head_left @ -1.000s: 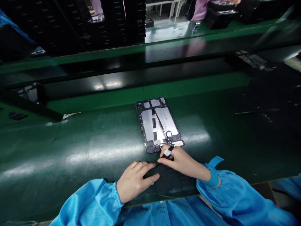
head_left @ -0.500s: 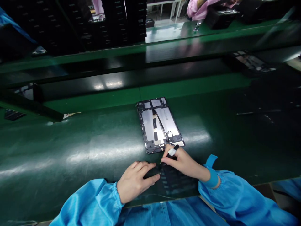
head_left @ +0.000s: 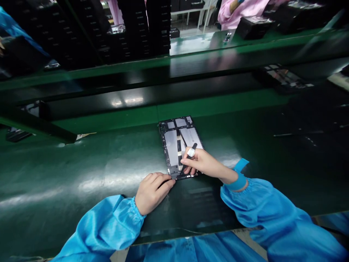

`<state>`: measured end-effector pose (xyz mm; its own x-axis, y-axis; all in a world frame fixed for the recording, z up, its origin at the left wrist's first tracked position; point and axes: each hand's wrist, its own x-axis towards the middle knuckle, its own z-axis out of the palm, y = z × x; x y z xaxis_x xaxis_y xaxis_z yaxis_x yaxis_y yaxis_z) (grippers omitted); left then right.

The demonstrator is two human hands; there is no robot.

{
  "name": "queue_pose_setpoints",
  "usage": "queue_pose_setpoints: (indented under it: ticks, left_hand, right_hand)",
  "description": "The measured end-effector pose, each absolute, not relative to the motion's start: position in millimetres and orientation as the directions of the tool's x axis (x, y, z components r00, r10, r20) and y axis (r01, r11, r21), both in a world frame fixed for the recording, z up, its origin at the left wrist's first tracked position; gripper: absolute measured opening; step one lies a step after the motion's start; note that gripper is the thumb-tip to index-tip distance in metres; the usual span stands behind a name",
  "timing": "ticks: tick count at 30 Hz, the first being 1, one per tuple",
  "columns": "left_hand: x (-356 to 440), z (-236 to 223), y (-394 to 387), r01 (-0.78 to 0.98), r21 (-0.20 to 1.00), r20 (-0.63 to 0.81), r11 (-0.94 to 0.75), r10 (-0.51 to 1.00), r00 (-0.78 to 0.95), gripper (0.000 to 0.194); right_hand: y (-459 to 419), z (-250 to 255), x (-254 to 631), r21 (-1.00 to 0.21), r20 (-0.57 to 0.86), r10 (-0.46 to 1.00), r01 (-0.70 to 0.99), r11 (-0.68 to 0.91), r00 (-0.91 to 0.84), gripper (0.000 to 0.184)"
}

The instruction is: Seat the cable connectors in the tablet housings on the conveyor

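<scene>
An opened tablet (head_left: 177, 142) lies back-side up on the green conveyor belt (head_left: 81, 171), its silver shields and black frame showing. My right hand (head_left: 200, 163) rests over the tablet's near right corner, fingers closed round a thin black tool with a white band (head_left: 190, 153), tip pointing down into the near edge. My left hand (head_left: 152, 191) lies flat on the belt just left of the tablet's near corner, fingers stretched toward it and touching its edge. Both arms wear blue sleeves.
A dark tray (head_left: 201, 207) lies on the belt near my body. A second tablet (head_left: 283, 78) sits on the dark track at far right. Black stacked trays (head_left: 136, 29) stand at the back. A person in pink (head_left: 240, 9) works at the far table.
My right hand with the tool has moved up from the dark tray onto the tablet's near right corner. My left hand has slid forward to the tablet's near edge.
</scene>
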<state>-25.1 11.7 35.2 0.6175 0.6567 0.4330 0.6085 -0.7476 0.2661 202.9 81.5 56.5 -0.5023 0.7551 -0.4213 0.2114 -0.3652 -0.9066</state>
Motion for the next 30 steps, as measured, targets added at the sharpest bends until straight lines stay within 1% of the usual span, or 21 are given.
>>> queue_pose_setpoints:
  ticks: [3,6,13,30]
  left_hand:
    - [-26.4,30.9,10.0,0.620,0.252,0.422,-0.743,0.661,0.620,0.017]
    - [-27.0,30.4,9.2,0.617,0.271,0.417,-0.739,0.668,0.616,0.017]
    - [-27.4,30.0,9.6,0.620,0.265,0.413,-0.739,0.668,0.619,0.017]
    - [-28.4,28.1,9.2,0.610,0.297,0.397,-0.735,0.676,0.621,0.020]
  right_hand:
    - [81.3,54.0,201.4,-0.907,-0.421,0.750,0.222,-0.358,-0.510,0.038]
    - [79.8,52.6,201.1,-0.912,-0.411,0.756,0.220,-0.347,-0.510,0.036]
    - [78.6,53.8,199.3,-0.914,-0.406,0.754,0.251,-0.320,-0.517,0.026]
    - [77.1,55.1,199.6,-0.913,-0.405,0.760,0.272,-0.304,-0.509,0.023]
